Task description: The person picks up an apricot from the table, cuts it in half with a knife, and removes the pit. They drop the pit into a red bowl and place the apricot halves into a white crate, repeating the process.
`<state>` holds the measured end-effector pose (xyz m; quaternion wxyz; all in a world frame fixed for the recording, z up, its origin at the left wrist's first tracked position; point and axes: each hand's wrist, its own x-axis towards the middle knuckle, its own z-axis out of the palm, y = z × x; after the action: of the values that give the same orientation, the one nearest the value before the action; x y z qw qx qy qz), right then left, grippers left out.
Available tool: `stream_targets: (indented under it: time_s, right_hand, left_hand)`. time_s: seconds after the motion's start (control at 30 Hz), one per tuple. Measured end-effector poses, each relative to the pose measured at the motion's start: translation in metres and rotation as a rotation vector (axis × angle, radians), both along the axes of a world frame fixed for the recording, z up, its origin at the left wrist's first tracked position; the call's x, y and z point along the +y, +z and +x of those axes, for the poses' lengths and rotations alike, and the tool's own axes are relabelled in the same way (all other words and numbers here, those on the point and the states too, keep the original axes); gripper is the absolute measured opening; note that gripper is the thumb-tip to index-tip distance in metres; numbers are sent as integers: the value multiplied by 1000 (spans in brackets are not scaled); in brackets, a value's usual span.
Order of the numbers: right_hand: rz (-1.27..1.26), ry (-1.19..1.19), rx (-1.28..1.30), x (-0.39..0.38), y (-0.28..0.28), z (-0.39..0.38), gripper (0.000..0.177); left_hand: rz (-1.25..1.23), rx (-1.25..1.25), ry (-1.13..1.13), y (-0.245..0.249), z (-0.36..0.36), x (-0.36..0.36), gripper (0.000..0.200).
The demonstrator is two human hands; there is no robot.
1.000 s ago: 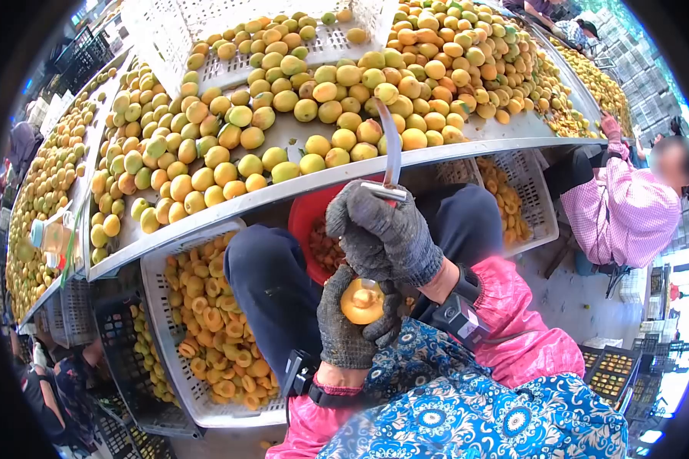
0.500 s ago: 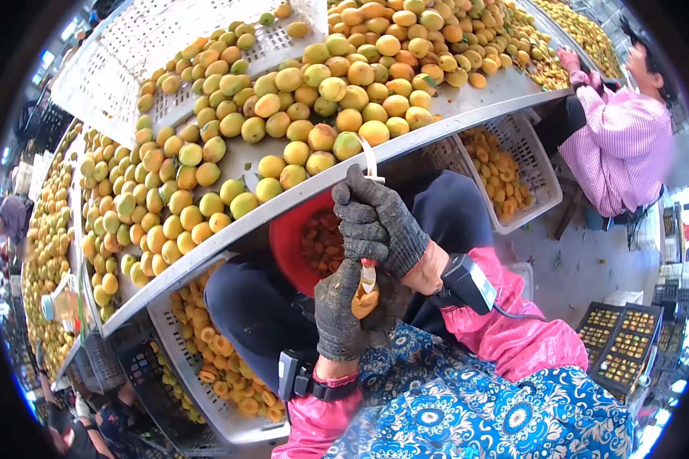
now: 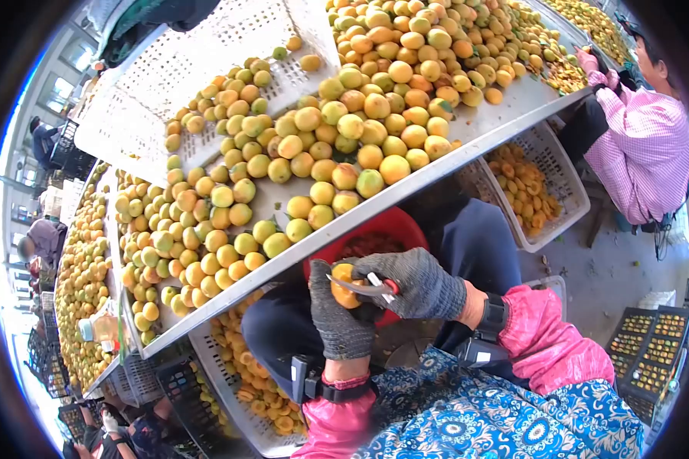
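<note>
In the middle of the head view, my left hand [image 3: 338,321], in a dark grey knitted glove, is closed around a yellow-orange apricot [image 3: 346,286]. My right hand [image 3: 421,284], gloved the same way, grips a small curved knife [image 3: 375,290] with red and white at its handle. The blade lies across the face of the apricot, its tip pointing left toward my left thumb. Just beyond both hands is a red bucket [image 3: 413,229] with reddish-brown bits inside, partly hidden by the hands and the table edge.
Whole apricots [image 3: 283,145] are heaped over a metal-edged table [image 3: 230,307] ahead, some in a tipped white crate [image 3: 122,145]. Crates of cut apricots stand at left [image 3: 207,344] and right [image 3: 570,191] below it. A person in a pink checked shirt [image 3: 643,145] sits at right.
My hands were stacked with the knife pointing up; now my right hand is lower and to the right, with the blade across the apricot. The whole view has shifted slightly.
</note>
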<state>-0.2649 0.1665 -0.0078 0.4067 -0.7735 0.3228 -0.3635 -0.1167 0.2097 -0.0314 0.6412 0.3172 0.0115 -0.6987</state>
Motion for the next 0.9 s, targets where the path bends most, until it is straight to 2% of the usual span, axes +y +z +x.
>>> stream_targets:
  time_s: [0.03,0.1,0.13,0.2,0.23,0.3,0.33,0.37,0.43,0.47,0.5,0.57,0.6,0.63,0.67,0.7,0.73,0.83,0.9]
  right_hand:
    - [-31,-24,98,2,3,0,30]
    - [-44,-21,57,7,3,7,28]
    - [46,-37,-20,10,4,11,28]
    - [281,-59,-199,13,2,19,26]
    - [274,-54,-198,16,3,22,26]
    - [435,-79,-268,20,7,30,26]
    - [498,-110,-303,22,7,34,24]
    - [498,-108,-304,23,11,34,24]
    - [882,-158,-354,18,29,31,20]
    - [722,-93,-229,15,29,25,17]
    - [723,-95,-229,11,23,21,17]
    - [572,133,-242,1,4,14,19]
    - [256,163,-61,-4,4,8,21]
    - [257,164,-67,-7,4,4,21]
    - [235,129,190,-10,3,-1,22]
    - [212,91,446,-13,1,-3,24]
    - [223,61,479,-15,-4,-4,29]
    - [210,26,375,-19,-16,-3,31]
    - [180,-3,318,-23,-20,-4,33]
  left_hand:
    - [58,-84,34,2,-3,-1,47]
    - [25,-111,14,5,-1,-1,40]
    - [15,-114,18,12,-4,0,40]
    - [104,-423,124,32,-12,8,41]
    - [98,-423,131,38,-10,11,41]
    - [-104,-1129,60,45,0,22,42]
    - [-256,-1584,61,43,11,27,41]
    - [-95,-980,129,34,20,34,38]
    - [-72,-1053,229,40,48,48,37]
    - [10,-1030,349,40,63,58,37]
    - [91,-1004,466,39,80,70,36]
    - [42,-1176,240,50,132,94,28]
    - [44,-1181,240,49,146,101,28]
    - [122,-1584,216,48,156,104,25]
    - [206,-1987,182,47,165,104,22]
    - [206,-1991,179,50,170,97,22]
    - [219,-1942,134,53,175,90,22]
    - [167,-1825,65,60,165,35,22]
    - [95,-1549,3,58,149,-25,28]
